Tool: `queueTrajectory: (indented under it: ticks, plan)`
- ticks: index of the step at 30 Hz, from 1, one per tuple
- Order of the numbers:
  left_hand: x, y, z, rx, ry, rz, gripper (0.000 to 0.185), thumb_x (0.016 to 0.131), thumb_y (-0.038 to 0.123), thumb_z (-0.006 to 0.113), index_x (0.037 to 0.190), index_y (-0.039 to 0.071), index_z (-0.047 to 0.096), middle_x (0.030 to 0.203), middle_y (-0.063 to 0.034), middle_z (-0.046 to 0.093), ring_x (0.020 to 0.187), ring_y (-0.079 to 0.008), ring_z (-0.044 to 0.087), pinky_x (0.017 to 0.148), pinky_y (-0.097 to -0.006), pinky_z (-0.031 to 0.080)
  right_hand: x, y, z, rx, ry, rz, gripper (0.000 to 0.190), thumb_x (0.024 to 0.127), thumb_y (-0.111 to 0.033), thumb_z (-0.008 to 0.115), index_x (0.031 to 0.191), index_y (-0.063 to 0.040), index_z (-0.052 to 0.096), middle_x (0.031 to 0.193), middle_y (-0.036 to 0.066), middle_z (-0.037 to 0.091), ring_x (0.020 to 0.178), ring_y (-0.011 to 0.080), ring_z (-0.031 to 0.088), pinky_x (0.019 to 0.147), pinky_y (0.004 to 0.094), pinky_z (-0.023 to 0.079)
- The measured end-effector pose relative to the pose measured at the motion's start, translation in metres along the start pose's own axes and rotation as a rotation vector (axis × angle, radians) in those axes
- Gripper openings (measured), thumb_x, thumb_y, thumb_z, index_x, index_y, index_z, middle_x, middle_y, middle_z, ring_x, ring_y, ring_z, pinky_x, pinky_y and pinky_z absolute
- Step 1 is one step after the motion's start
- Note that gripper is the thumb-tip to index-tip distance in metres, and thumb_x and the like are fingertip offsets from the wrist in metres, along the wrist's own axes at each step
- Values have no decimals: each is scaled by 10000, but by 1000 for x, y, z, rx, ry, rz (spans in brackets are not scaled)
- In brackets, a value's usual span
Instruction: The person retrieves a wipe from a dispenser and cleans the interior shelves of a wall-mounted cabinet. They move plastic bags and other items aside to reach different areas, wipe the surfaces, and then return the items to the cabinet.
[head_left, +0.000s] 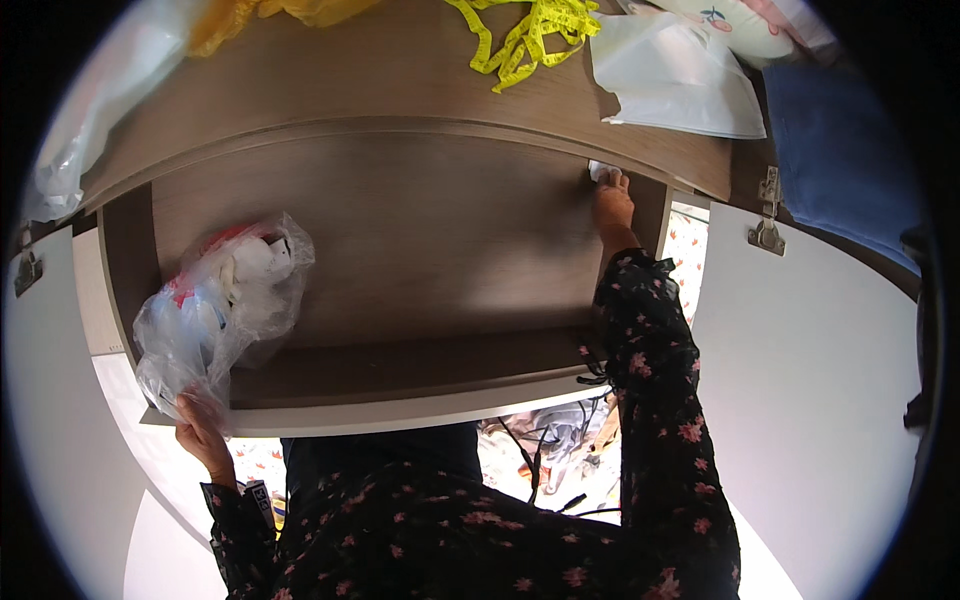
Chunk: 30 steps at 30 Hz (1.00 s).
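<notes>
An open drawer (420, 247) with a wood-grain bottom and a white front edge lies before me. My left hand (201, 435), at the drawer's front left, grips the gathered end of a clear plastic bag (262, 307). Crumpled white, red and bluish pieces show through the bag, which rests over the drawer's left side. My right hand (615, 202) reaches into the far right corner of the drawer. Its fingers are closed on a small white wipe or paper (598, 169) pressed at the corner; most of that piece is hidden under the fingers.
On the shelf above the drawer are a yellow measuring tape (525, 45), a white plastic bag (675, 75) and a folded blue cloth (840, 150). White cabinet doors (795, 360) with metal hinges (766, 236) stand open at both sides. Black cables (534, 465) hang below the drawer front.
</notes>
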<state>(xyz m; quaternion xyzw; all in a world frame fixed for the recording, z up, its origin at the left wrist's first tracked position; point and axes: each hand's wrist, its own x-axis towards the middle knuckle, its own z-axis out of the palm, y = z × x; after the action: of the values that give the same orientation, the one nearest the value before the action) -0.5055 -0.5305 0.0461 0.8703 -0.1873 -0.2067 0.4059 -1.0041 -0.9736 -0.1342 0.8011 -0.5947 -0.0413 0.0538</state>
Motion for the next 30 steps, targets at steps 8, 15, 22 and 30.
queueTrajectory:
  ticks: [8,15,22,30]
  plan:
    - [4,-18,4,116,78,15,448,930,366,452,757,-16,609,602,4,515,564,-70,432,501,-234,350,-94,-23,-30,-40,-522,126,215,860,-130,476,1041,-14,490,1100,213,476,929,349,562,710,400,524]
    - [2,-16,9,109,40,-27,460,924,398,447,892,-17,640,627,7,522,588,-71,450,523,-238,375,-131,-156,-49,267,-699,-237,306,727,-11,557,1026,25,500,978,238,558,865,375,585,730,438,484]
    - [0,-20,5,47,50,-60,441,930,381,441,901,-1,661,606,20,511,581,-63,464,535,-221,381,-104,-238,-84,946,-799,-421,230,736,-33,554,964,-47,526,888,165,584,822,357,585,687,423,457]
    - [0,-13,6,38,43,-15,392,929,312,464,854,-27,646,597,-26,570,567,-84,511,524,-229,396,-83,-238,-57,653,-344,-502,253,801,-22,509,1038,-110,520,1028,152,531,890,349,560,766,400,469]
